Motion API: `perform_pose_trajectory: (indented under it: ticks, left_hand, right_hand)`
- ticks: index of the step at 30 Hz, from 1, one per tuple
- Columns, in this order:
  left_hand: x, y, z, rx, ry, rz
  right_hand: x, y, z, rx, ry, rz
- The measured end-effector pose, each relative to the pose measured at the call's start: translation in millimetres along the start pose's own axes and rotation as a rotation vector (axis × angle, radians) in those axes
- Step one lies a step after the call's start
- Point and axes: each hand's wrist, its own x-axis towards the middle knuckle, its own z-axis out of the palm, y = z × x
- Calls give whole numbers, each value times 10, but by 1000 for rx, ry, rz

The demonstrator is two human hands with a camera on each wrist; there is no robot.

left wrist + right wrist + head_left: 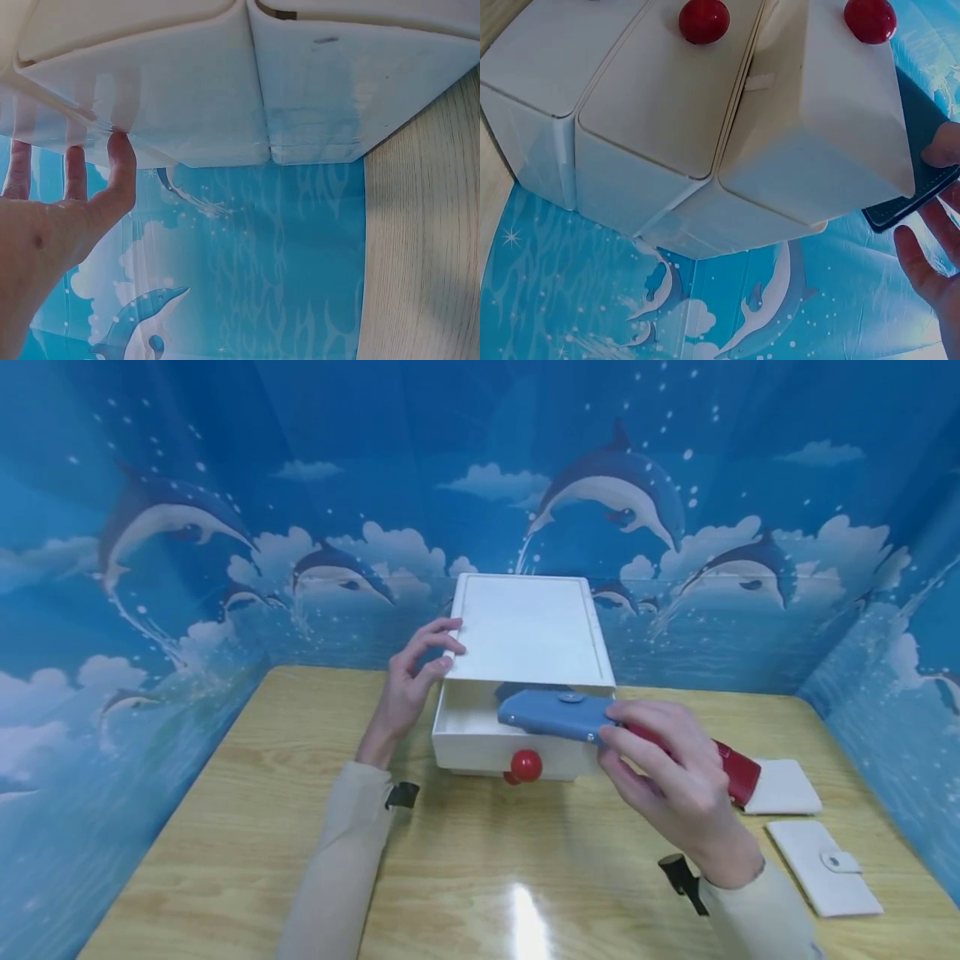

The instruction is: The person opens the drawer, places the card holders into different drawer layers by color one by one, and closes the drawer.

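Head view: blue wallet [553, 715] in pinch of right hand [681, 777], rightward of relaxed left hand [407, 689].

No text, brand or number I can read anywhere. Blue wallet [551, 714] in my right hand [678, 777]: round snap [571, 697] too small for me to make out any stamp. Pale strip [760, 81] on drawer [855, 112]: no legible print. White drawer unit [322, 90], side: dark mark [326, 40], no character I can read.
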Motion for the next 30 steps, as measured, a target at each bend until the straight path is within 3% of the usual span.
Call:
perform_pose_trajectory:
  ticks: [19, 30]
  left_hand:
    - [-9, 2, -4, -12, -1, 2]
    - [-11, -1, -3, -11, -3, -4]
  right_hand:
    - [102, 31, 30, -55, -238, 123]
    - [55, 29, 17, -26, -312, 173]
